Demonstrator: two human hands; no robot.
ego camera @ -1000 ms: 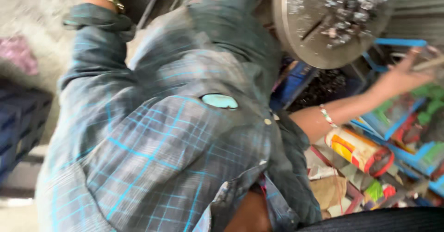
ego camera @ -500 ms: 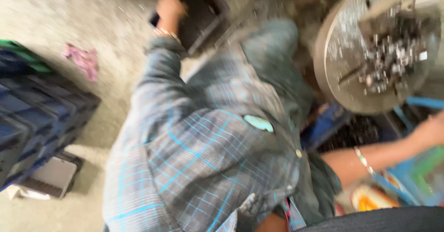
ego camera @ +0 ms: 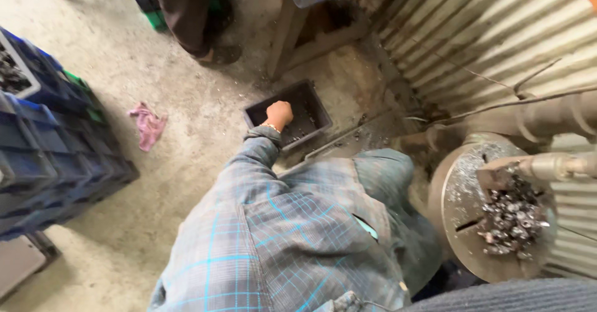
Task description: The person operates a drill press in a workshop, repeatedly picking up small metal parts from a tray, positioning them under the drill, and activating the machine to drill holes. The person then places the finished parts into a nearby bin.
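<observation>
My left hand reaches down into a dark rectangular tray on the concrete floor. The fingers curl downward with the back of the hand toward me, so what they touch or hold is hidden. A thin bracelet sits at the wrist, and the sleeve of my blue-grey checked shirt fills the lower middle of the view. Small dark bits lie in the tray bottom. My right hand is out of view.
Stacked blue crates stand at the left, with a pink rag on the floor beside them. A round metal machine disc carrying metal scraps is at the right, before a corrugated metal wall. Another person's legs stand at the top.
The view swung from the machine side toward the floor. My left hand has gone down into the dark tray. My right hand, earlier stretched out to the right, has left the view.
</observation>
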